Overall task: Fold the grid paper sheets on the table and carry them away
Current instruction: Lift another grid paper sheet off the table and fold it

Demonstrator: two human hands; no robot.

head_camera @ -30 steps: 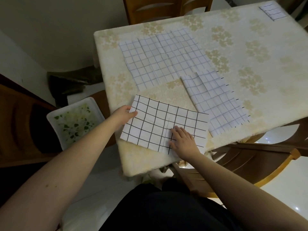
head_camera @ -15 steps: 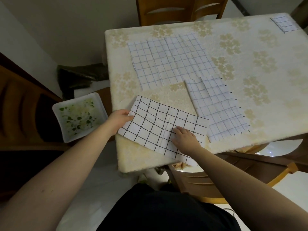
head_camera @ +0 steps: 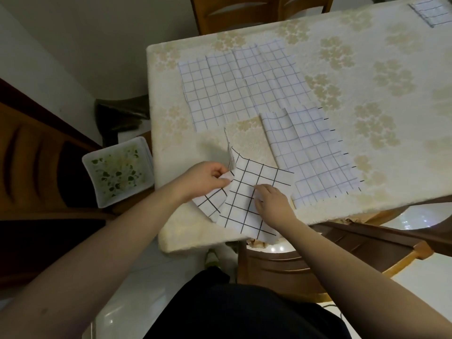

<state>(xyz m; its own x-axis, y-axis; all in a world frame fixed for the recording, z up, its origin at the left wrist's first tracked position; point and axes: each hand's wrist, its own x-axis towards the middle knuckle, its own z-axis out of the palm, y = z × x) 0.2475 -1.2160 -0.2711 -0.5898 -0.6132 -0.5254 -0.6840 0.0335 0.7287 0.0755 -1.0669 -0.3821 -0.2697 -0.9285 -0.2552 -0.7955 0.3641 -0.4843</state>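
The bold-grid sheet (head_camera: pixel 247 192) is pinched by the left grip (head_camera: pixel 208 178) and pressed flat by the right grip (head_camera: pixel 271 204); four sheets are counted on the desk (head_camera: pixel 367 94).

wooden chair (head_camera: pixel 259 11) | glossy white floor (head_camera: pixel 151 285) | dim light

Legible text, labels, brands, numbers, signs: none. The paper sheet (head_camera: pixel 247 192) under the fingers (head_camera: pixel 263 192) carries only a ruled black grid, without writing. The sheets beyond the fingertips carry only fainter ruled grids, and the tablecloth (head_camera: pixel 367 69) only a flower pattern.
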